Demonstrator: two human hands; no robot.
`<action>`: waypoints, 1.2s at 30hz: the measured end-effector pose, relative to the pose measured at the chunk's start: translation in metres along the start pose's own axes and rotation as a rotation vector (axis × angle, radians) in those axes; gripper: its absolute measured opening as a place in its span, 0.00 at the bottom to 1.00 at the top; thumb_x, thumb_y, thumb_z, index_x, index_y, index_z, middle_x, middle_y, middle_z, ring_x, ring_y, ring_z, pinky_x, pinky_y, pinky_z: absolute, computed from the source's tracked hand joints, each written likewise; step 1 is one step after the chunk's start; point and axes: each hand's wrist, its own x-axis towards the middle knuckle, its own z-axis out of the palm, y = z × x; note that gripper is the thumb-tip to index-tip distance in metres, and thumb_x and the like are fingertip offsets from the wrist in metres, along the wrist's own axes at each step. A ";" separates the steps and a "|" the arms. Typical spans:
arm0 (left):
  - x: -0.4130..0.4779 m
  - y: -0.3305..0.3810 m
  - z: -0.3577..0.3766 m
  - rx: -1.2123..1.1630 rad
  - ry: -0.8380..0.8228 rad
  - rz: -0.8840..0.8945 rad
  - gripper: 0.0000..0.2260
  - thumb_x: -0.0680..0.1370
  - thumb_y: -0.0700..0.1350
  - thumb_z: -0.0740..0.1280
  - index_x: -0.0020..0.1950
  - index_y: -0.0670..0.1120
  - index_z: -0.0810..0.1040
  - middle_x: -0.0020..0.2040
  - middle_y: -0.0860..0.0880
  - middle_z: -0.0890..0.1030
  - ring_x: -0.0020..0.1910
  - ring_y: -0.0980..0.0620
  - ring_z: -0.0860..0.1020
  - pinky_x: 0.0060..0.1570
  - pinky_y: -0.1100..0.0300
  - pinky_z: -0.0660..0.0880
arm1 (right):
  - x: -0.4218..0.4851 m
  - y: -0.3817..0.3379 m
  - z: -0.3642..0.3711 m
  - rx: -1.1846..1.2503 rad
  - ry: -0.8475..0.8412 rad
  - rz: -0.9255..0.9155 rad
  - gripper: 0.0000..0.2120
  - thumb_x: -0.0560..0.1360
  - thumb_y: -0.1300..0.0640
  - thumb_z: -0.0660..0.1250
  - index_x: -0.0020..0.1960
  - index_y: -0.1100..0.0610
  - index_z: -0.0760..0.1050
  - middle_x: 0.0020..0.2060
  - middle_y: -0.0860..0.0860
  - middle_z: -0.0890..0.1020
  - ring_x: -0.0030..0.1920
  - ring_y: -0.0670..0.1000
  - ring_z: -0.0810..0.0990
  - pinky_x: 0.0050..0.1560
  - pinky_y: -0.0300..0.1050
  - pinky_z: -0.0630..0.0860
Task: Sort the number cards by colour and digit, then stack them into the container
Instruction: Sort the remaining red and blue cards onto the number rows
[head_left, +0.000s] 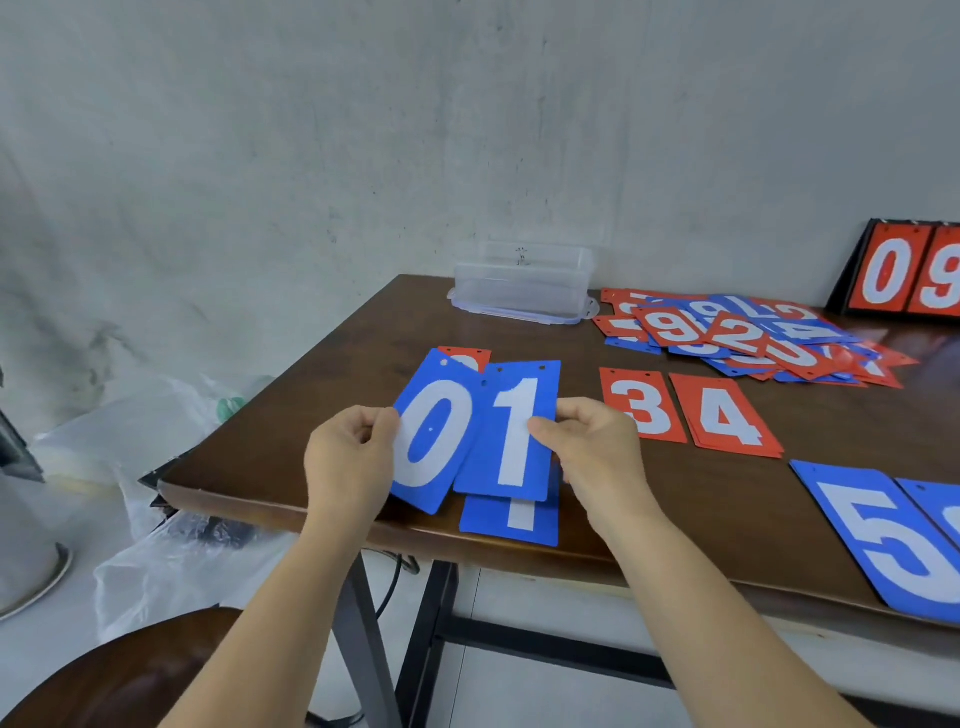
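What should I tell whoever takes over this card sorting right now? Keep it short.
Hands: left hand pinches the blue 0 card; right hand pinches a blue 1 card, over a second blue 1 lying flat.
Done: red 3, red 4 stack and blue 5 are laid out.
Left: the mixed pile is unsorted; the clear container looks empty.

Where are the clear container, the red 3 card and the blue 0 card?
clear container (524, 288): head view, front wall.
red 3 card (644, 406): head view, on the white digit.
blue 0 card (434, 437): head view, blue centre of the zero.
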 end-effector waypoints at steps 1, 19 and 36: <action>-0.001 -0.003 -0.002 0.047 0.038 0.032 0.07 0.80 0.45 0.64 0.44 0.47 0.79 0.40 0.53 0.81 0.45 0.49 0.81 0.38 0.54 0.77 | -0.003 0.003 0.000 -0.040 0.020 -0.005 0.08 0.75 0.57 0.70 0.53 0.54 0.77 0.45 0.45 0.82 0.47 0.43 0.83 0.36 0.38 0.79; -0.012 -0.020 0.008 0.695 0.083 0.194 0.16 0.82 0.46 0.56 0.69 0.50 0.73 0.57 0.50 0.80 0.56 0.50 0.74 0.55 0.53 0.66 | -0.022 0.024 0.009 -0.502 0.229 -0.127 0.21 0.76 0.52 0.69 0.67 0.50 0.70 0.42 0.43 0.77 0.54 0.46 0.75 0.45 0.42 0.76; -0.018 -0.027 0.003 0.647 -0.191 0.478 0.11 0.76 0.53 0.67 0.57 0.54 0.79 0.58 0.55 0.78 0.60 0.55 0.71 0.55 0.59 0.62 | -0.044 0.034 0.016 -1.062 0.174 -0.616 0.10 0.67 0.47 0.66 0.37 0.52 0.83 0.34 0.46 0.78 0.34 0.47 0.75 0.30 0.39 0.67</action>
